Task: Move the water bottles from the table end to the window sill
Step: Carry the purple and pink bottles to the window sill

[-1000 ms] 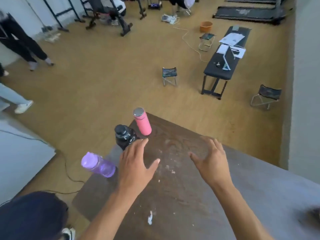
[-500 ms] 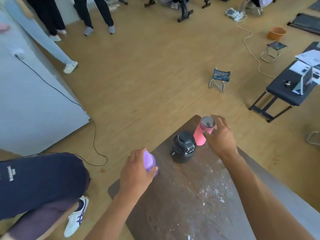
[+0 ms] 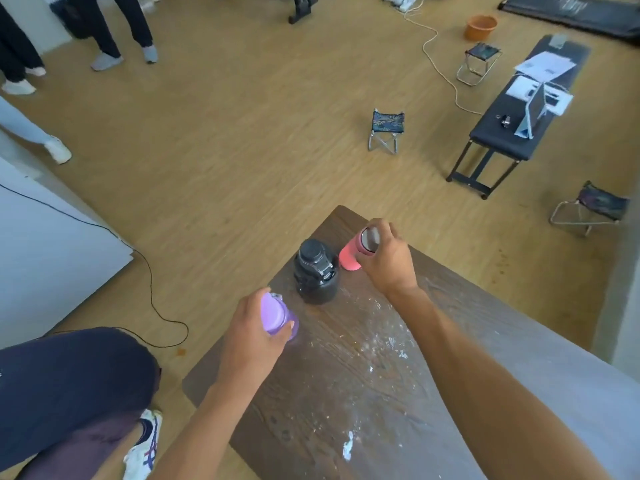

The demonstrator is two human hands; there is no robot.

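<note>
Half a second ago my right hand [image 3: 388, 259] only reached — now it's wrapped around the pink bottle [image 3: 351, 256], my left hand [image 3: 254, 336] around the purple bottle [image 3: 277, 315] — both at the table [image 3: 346, 375] end; lift next, I reckon.

Even, soft daylight, bright overall; no hard shadows. Pale glare washes the table [image 3: 571, 393] at its right side. Wide-angle bend at the edges: the floor [image 3: 242, 150] planks curve. Slight motion blur throughout, the far top corners softest; the forearms near the lower edge are smeared
</note>
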